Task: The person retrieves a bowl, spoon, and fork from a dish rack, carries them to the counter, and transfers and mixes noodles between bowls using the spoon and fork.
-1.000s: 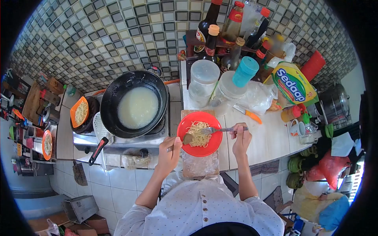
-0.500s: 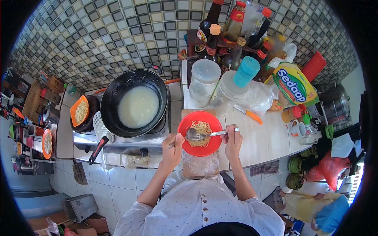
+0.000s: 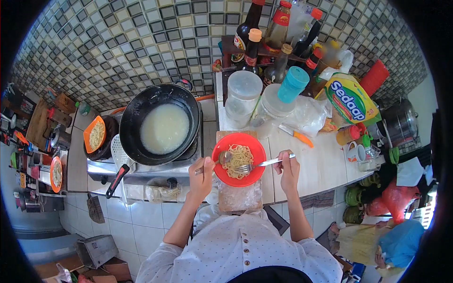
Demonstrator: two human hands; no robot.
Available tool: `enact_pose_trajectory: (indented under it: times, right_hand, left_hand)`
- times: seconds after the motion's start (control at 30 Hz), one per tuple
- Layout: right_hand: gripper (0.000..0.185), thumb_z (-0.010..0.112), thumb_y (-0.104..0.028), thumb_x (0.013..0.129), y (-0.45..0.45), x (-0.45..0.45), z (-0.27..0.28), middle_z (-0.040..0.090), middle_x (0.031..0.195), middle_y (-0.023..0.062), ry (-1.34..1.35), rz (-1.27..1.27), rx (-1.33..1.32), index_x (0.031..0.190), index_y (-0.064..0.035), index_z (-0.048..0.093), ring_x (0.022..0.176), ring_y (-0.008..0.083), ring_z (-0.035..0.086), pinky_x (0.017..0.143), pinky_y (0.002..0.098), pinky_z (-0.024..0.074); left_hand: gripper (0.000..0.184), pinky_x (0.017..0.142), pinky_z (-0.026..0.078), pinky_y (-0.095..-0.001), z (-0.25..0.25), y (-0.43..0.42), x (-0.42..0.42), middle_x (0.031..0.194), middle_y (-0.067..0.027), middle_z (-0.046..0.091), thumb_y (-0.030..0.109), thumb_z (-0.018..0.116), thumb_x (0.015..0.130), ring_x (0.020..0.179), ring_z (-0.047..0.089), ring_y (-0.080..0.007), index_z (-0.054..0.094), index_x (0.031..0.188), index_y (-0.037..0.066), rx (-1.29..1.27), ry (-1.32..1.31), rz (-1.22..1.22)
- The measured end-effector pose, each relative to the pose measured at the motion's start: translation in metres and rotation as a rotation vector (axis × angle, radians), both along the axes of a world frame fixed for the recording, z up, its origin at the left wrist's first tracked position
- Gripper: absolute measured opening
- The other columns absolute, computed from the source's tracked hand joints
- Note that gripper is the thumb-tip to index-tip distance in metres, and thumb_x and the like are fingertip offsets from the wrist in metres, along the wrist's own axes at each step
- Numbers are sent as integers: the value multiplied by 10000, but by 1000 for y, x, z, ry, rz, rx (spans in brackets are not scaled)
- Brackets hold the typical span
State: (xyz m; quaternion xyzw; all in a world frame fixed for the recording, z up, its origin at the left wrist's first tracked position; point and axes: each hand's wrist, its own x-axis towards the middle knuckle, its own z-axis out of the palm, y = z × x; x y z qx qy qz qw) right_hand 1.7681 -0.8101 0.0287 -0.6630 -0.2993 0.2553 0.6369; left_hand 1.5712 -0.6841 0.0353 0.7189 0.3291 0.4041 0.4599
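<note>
Noodles (image 3: 239, 158) lie in a red bowl (image 3: 226, 178) that rests on a worn wooden board (image 3: 239, 200). My left hand (image 3: 201, 179) is closed round the handle of a spoon (image 3: 225, 157), whose bowl end sits at the left side of the noodles. In my right hand (image 3: 288, 172) is a fork (image 3: 266, 163), gripped by its handle. The fork's tines touch the noodles near the middle of the bowl.
On the stove at left, a black wok (image 3: 137, 104) holds cloudy liquid, with a slotted spatula (image 3: 119, 151) beside it. Jars (image 3: 243, 101), bottles (image 3: 250, 52) and an orange-handled knife (image 3: 302, 138) are at right. Another person (image 3: 396, 243) is at lower right.
My two hands have moved slightly apart, the right one outward and the left one outward. The spoon and fork heads, close together before, now sit a little further apart in the noodles.
</note>
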Motion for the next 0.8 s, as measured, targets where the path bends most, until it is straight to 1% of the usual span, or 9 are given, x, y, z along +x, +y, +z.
enact_pose_trajectory:
  times: [0.07,0.23,0.3,0.43,0.5,0.53,0.7,0.73,0.8]
  right_hand:
    - [306,347,-256,913,0,2,-1,424,572,9,1,-57,153,726,-37,452,454,51,352,407,193,271]
    - [301,350,-274,911,4,-8,-3,435,596,14,81,-31,186,754,-39,454,469,54,369,414,189,279]
    - [288,352,-271,910,6,-13,-8,440,591,13,155,17,176,768,-43,453,474,53,379,421,182,289]
    - [295,357,-278,908,-1,-7,-25,441,574,9,158,15,124,758,-44,455,471,50,378,421,178,288]
    - [309,360,-288,906,-6,-1,-24,440,555,3,127,-16,52,740,-46,455,467,46,373,420,179,282]
    - [309,360,-288,906,-8,1,-21,440,555,3,126,-16,51,740,-46,455,467,46,373,420,179,282]
    - [329,354,-295,907,-9,9,2,437,556,2,-63,-36,55,720,-43,453,464,52,367,421,191,280]
    - [329,354,-295,907,-8,9,4,437,556,2,-63,-35,55,720,-43,453,464,52,367,421,191,280]
    - [330,346,-295,909,-6,6,6,430,563,2,-25,-88,114,725,-42,450,467,56,360,422,196,279]
  left_hand:
    - [346,485,300,-310,4,-3,-3,524,-97,409,159,365,883,491,355,-185,431,595,-21,-17,-19,14]
    - [357,484,295,-295,4,-7,-6,520,-80,394,161,360,886,498,342,-154,423,587,-24,-73,-67,3]
    - [374,444,243,-259,5,-7,-2,519,-14,340,189,341,900,487,291,-93,362,581,-4,-21,-51,-19]
    - [379,437,243,-263,-2,-7,-2,510,-11,336,199,345,900,482,287,-91,367,580,-2,-26,-45,-10]
    - [363,488,301,-292,2,-4,-6,524,-68,401,177,377,891,513,347,-142,431,596,-28,-98,22,-18]
    - [363,488,301,-292,2,-3,-6,524,-68,401,177,377,891,513,347,-142,431,596,-28,-100,21,-18]
    - [372,439,261,-266,3,6,-11,497,-38,371,181,368,896,486,307,-88,417,586,-20,-110,-37,57]
    - [372,439,261,-266,1,7,-11,497,-38,371,181,368,896,486,307,-88,417,586,-20,-109,-37,57]
    - [380,426,239,-256,-5,9,-12,492,-15,352,186,361,900,482,287,-70,409,579,-12,-118,-141,72]
